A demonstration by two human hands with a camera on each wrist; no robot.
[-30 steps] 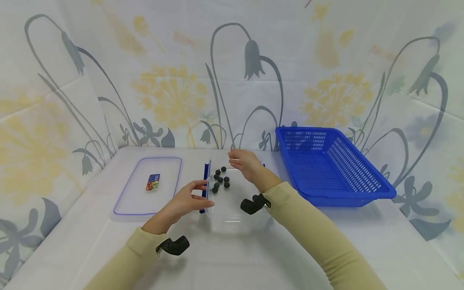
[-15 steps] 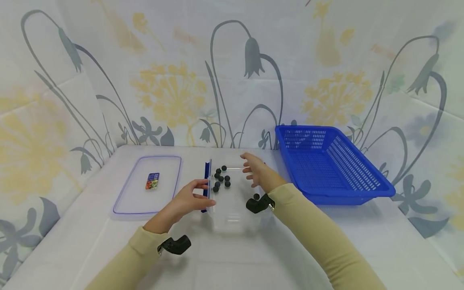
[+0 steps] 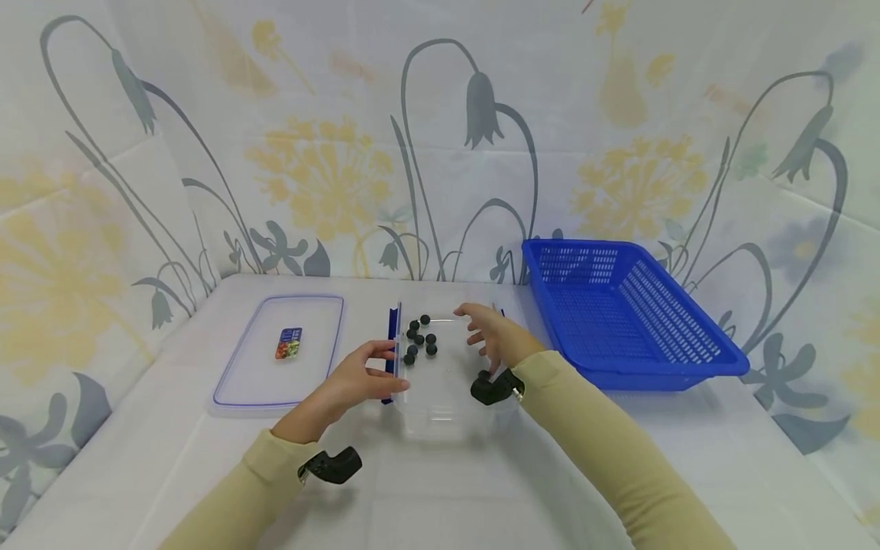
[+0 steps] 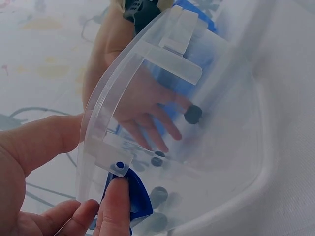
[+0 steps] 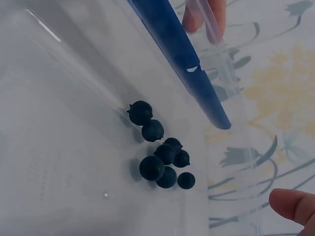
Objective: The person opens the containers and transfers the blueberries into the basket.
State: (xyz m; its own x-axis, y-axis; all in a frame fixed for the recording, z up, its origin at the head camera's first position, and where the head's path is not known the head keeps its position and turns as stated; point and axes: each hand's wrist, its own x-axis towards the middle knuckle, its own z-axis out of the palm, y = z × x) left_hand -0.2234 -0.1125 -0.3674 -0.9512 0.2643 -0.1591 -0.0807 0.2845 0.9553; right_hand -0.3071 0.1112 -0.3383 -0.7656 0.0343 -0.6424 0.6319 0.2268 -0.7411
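A clear plastic box [image 3: 447, 393] with blue side clips [image 4: 140, 201] stands in front of me. My left hand [image 3: 360, 374] grips its left rim, one finger on the clip and the thumb on the rim's other side. A cluster of blueberries [image 5: 166, 154] lies on the box floor near that side. My right hand [image 3: 498, 336] is over the right part of the box with fingers spread. One of its fingertips appears to touch a single blueberry [image 4: 193, 114], seen through the box wall. In the head view the wrist camera partly hides this berry.
A flat clear lid [image 3: 237, 382] with a purple-blue rim and a colourful label [image 3: 289, 344] lies at the left. On the right, close to the box, stands a blue perforated basket [image 3: 639, 378]. A flower-printed cloth hangs behind the white table.
My right hand has shifted right from above the box's far edge, and one finger has lowered to the lone blueberry. The left hand keeps its grip; the cluster has not moved.
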